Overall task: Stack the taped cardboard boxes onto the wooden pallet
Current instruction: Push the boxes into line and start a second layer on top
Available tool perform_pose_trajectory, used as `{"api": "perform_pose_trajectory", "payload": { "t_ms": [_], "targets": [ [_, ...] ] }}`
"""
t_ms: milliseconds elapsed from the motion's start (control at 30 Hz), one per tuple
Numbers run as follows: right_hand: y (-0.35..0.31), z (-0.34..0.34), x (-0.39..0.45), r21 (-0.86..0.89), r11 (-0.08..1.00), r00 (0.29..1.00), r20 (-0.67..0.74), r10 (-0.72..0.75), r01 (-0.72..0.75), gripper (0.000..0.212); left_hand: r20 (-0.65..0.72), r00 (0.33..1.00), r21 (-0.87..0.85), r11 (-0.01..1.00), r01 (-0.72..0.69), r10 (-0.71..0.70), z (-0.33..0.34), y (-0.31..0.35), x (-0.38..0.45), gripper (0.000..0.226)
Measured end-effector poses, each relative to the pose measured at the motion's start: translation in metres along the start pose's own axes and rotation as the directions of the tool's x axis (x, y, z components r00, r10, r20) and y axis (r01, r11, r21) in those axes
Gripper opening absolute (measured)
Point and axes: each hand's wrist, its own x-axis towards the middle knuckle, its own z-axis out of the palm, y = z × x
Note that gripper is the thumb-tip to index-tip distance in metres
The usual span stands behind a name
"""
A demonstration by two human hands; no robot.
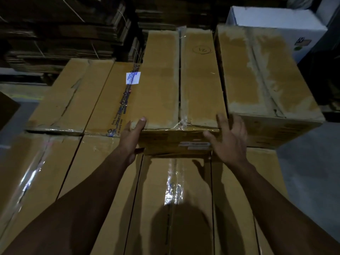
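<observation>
A taped cardboard box [180, 80] with a circled number on its top lies on a layer of brown boxes in the middle. My left hand [131, 137] rests flat against its near left corner, fingers straight. My right hand [228, 138] hovers at its near right corner with fingers spread; whether it touches the box is unclear. A second upper box [265, 78] with torn tape stands tight to the right. Lower boxes [77, 96] lie to the left, and the nearest one [174, 199] lies under my arms. The pallet is hidden.
Bundled flat cardboard stacks [70, 28] fill the dark back left. A white carton [276, 19] stands at the back right. Grey floor [312, 162] shows to the right of the stack.
</observation>
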Motion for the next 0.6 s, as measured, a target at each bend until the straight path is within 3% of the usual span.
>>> {"api": "perform_pose_trajectory", "payload": {
  "t_ms": [67,133,267,433,600],
  "targets": [
    [0.016,-0.001,0.007,-0.115,0.985,0.987,0.109,-0.119,0.131,0.097,0.074,0.997,-0.037,0.999,0.039,-0.036,0.000,-0.001,0.002,0.100],
    [0.025,-0.002,0.017,-0.178,0.966,0.978,0.121,-0.170,0.190,0.095,0.110,0.993,-0.064,0.997,0.044,-0.037,0.003,-0.001,0.005,0.107],
    [0.021,-0.002,0.027,-0.177,0.957,0.973,0.019,-0.229,0.228,0.075,0.049,0.999,-0.139,0.990,-0.006,0.013,0.009,-0.004,0.016,0.081],
    [0.018,0.006,0.022,-0.036,0.962,0.959,-0.079,-0.271,0.269,0.063,0.073,0.997,-0.156,0.988,-0.006,0.017,0.009,-0.002,0.025,0.074],
    [0.010,0.000,0.022,0.129,0.956,0.964,-0.088,-0.252,0.262,0.061,0.086,0.996,-0.157,0.988,0.011,0.003,0.004,0.006,0.036,0.075]
  ]
}}
